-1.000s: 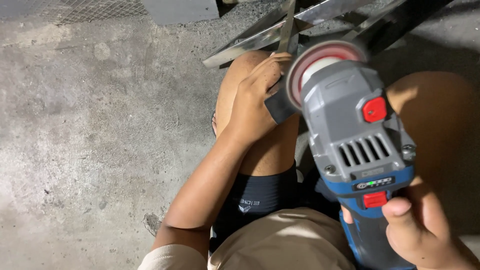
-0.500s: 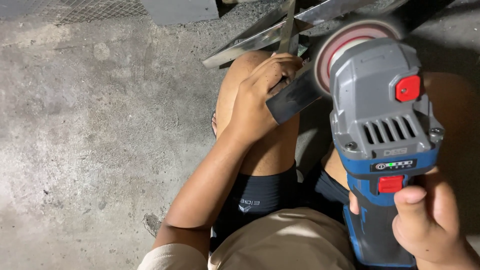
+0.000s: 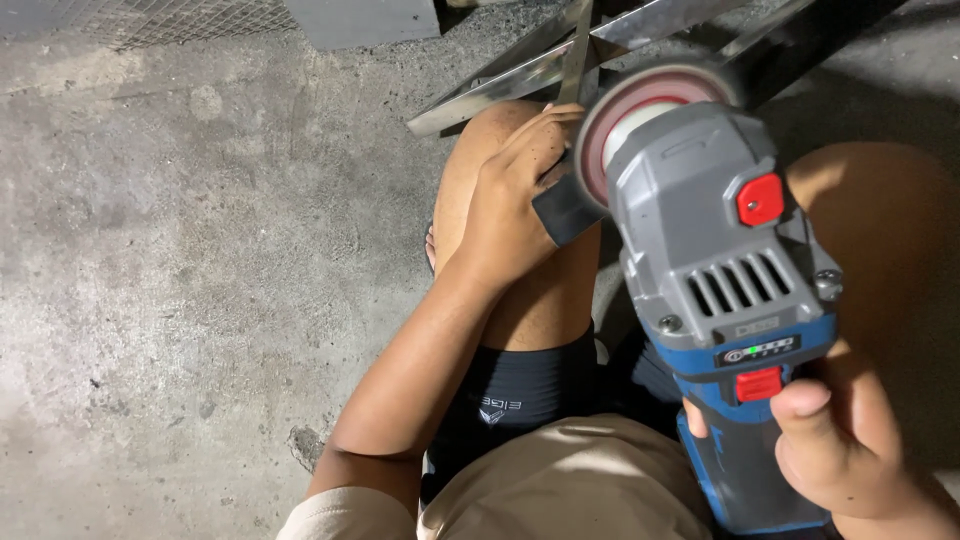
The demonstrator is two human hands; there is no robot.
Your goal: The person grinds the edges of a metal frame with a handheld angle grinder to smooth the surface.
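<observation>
Head view: the right hand (image 3: 850, 450) is closing its grip around the blue handle of an angle grinder (image 3: 720, 290), whose disc (image 3: 625, 120) is sitting near metal bars (image 3: 520, 75). The left hand (image 3: 515, 205) is gripping a dark flat piece (image 3: 565, 208) over the knee, above the concrete floor (image 3: 200, 250).

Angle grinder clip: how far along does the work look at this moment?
Done: little to show; no finished cut is visible on the metal angle bars lying on the concrete floor. In hand: the right hand holds the angle grinder raised, its disc near the bars; contact unclear. The left hand grips a dark flat piece against the knee. Left: apparently the grinding itself.
</observation>
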